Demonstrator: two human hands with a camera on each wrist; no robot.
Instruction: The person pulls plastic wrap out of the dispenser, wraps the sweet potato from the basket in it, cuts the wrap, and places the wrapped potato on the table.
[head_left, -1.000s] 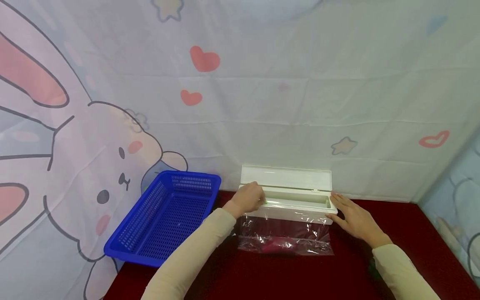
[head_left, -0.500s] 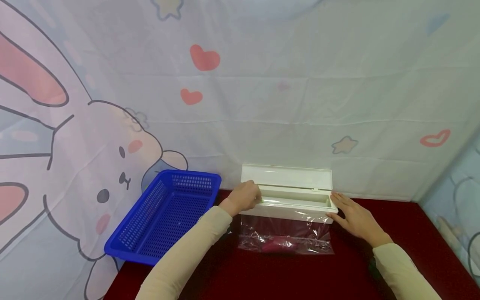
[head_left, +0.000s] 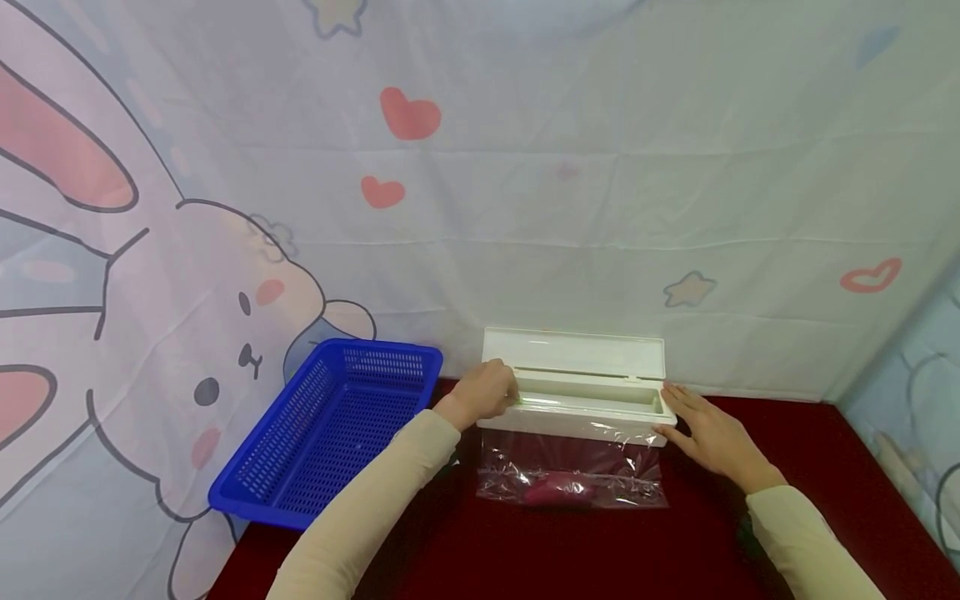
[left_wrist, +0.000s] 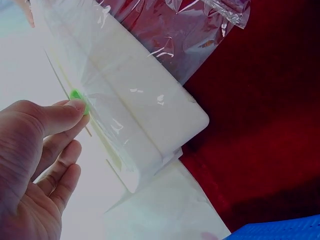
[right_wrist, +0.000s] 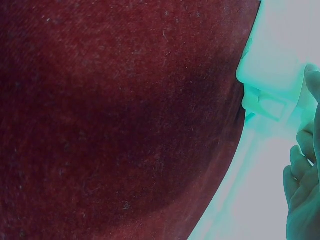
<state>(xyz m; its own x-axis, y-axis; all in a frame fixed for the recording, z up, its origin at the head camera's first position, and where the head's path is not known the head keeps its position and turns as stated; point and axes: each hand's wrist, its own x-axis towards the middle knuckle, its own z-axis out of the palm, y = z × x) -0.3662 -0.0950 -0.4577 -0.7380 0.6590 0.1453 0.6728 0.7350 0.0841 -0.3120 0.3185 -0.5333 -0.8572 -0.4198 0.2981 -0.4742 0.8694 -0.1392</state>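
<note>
A long white cling film dispenser (head_left: pixel 585 427) stands on the red cloth with its lid (head_left: pixel 573 354) raised at the back. From its front a sheet of clear cling film (head_left: pixel 637 492) hangs down and spreads onto the cloth. My left hand (head_left: pixel 482 392) is at the box's left end; in the left wrist view its thumb and forefinger pinch a small green slide cutter (left_wrist: pixel 75 94) on the film-covered edge. My right hand (head_left: pixel 708 433) rests against the right end with fingers fairly straight, thumb at the front corner.
A blue plastic basket (head_left: pixel 330 450) sits left of the dispenser. A pink patch (head_left: pixel 558 489) shows through the film's front part. Behind everything hangs a pale printed curtain (head_left: pixel 562 208), and the red cloth (head_left: pixel 570 550) covers the table.
My left hand has slid a short way left along the dispenser's edge with the green slide cutter, showing more of the open trough. My right hand has stayed at the right end.
</note>
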